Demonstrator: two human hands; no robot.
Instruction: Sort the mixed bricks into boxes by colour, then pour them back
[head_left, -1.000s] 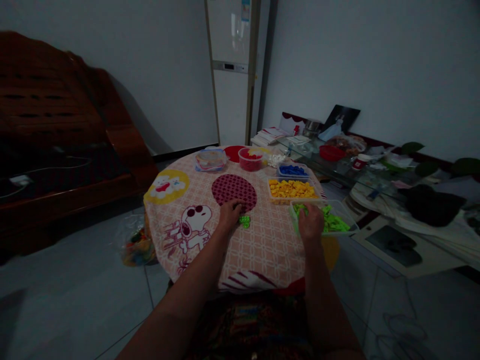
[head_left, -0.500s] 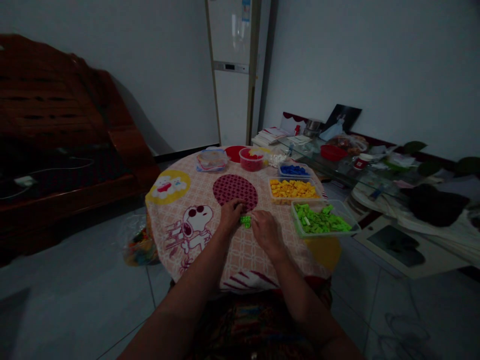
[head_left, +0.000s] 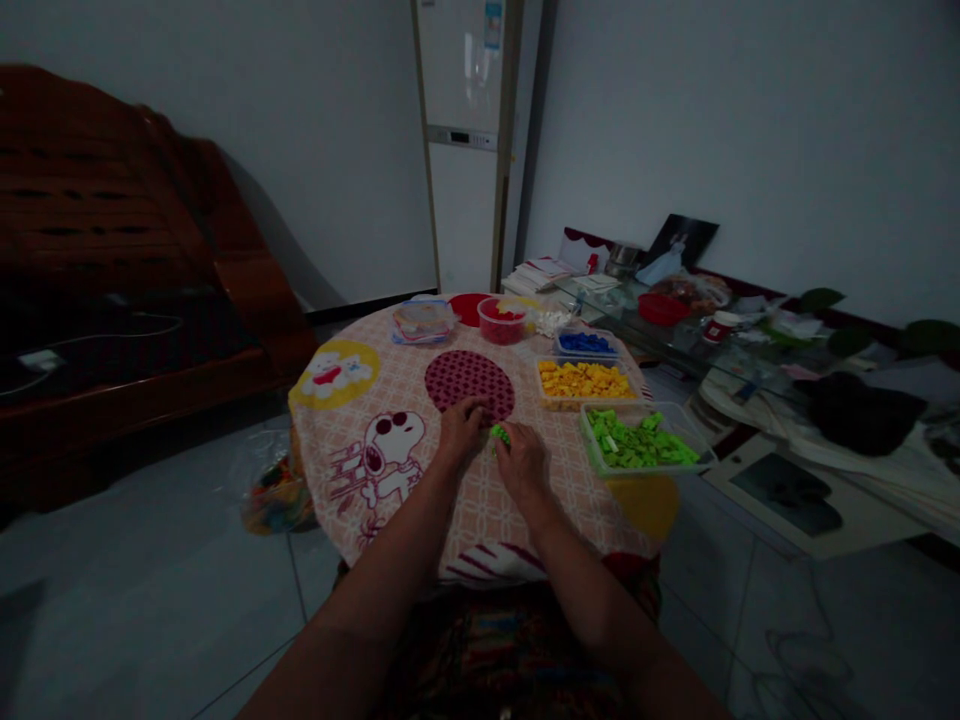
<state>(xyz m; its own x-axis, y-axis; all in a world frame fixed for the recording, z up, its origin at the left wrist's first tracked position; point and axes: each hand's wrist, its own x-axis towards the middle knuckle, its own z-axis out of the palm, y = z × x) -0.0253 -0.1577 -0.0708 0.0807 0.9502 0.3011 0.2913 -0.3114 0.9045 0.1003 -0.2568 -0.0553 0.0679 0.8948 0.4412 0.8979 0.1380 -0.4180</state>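
Observation:
Both my hands meet at the middle of a round table (head_left: 390, 520) covered with a cartoon-print cloth. My left hand (head_left: 460, 428) is curled, fingers pinched on a small green brick piece (head_left: 499, 433). My right hand (head_left: 520, 460) is closed against the same green piece from the right. A clear tray of green bricks (head_left: 637, 440) lies just to the right of my hands.
Behind the green tray sit a tray of yellow bricks (head_left: 583, 380), a small box of blue bricks (head_left: 586, 342), a red tub (head_left: 501, 318) and a lidded clear box (head_left: 423, 320). A cluttered glass table (head_left: 750, 350) is at right, a wooden bench (head_left: 112, 300) at left, a bag (head_left: 274, 490) on the floor.
My right hand left the green tray, swung left to the green piece by my left hand, and now presses against it. My left hand stayed in place.

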